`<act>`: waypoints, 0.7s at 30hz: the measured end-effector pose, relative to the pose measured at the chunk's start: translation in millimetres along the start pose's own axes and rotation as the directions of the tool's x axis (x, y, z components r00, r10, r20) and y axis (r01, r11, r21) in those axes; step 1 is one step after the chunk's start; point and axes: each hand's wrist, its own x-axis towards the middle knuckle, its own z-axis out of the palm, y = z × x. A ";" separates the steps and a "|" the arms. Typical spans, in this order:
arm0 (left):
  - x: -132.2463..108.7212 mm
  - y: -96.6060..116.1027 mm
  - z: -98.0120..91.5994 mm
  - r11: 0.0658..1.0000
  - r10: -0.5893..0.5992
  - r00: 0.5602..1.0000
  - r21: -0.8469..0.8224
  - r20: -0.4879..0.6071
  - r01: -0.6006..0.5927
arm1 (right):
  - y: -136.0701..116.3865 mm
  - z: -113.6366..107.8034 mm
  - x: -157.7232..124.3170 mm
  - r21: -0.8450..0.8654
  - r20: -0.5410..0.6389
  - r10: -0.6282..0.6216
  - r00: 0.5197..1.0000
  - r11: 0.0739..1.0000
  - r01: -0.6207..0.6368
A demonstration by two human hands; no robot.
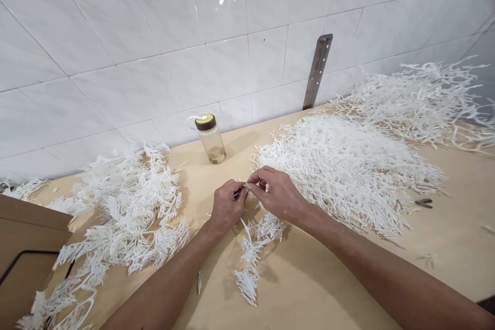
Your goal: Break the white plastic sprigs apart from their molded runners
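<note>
My left hand (228, 206) is closed in a pinch, with a small dark thing (236, 194) showing between its fingers, too small to name. My right hand (278, 193) meets it fingertip to fingertip, its thumb and forefinger pinched on a tiny white piece. Beneath both hands hangs or lies a white branching plastic-looking strand (251, 252) with feathery tufts; whether my left fingers hold its upper end is partly hidden. To the right spreads a large heap of short white sprigs (344, 170). Another pile of white branching strands (131, 206) lies on the left.
A clear bottle (212, 139) with a yellow and dark lid stands behind my hands on the wooden table (309, 289). Longer white strands (421, 98) lie at the back right. A metal bracket (318, 72) leans on the tiled wall. A cardboard box (31, 247) is at left.
</note>
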 end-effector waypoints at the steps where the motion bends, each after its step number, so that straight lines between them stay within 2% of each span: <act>1: -0.3 0.2 0.3 1.000 0.016 1.000 0.015 0.011 -0.017 | 1.1 2.3 -1.1 -0.019 0.007 -0.018 1.000 1.000 0.018; 5: -1.3 -1.0 2.3 0.996 0.060 0.997 0.058 0.051 -0.063 | 5.9 6.5 -3.4 -0.096 0.024 -0.044 0.999 0.994 0.046; 10: -1.7 -2.0 3.1 0.996 0.062 0.997 0.065 0.055 -0.066 | 5.1 4.1 -3.7 -0.192 0.064 -0.060 0.996 0.979 0.071; 16: -2.7 -0.6 2.2 0.995 0.062 0.996 0.075 0.068 -0.067 | 3.3 3.7 -4.6 -0.318 0.154 -0.129 0.980 0.932 0.172; 21: -2.8 -0.7 3.0 0.994 0.066 0.994 0.081 0.091 -0.073 | 5.3 4.7 -4.3 -0.373 0.238 -0.062 0.969 0.916 0.150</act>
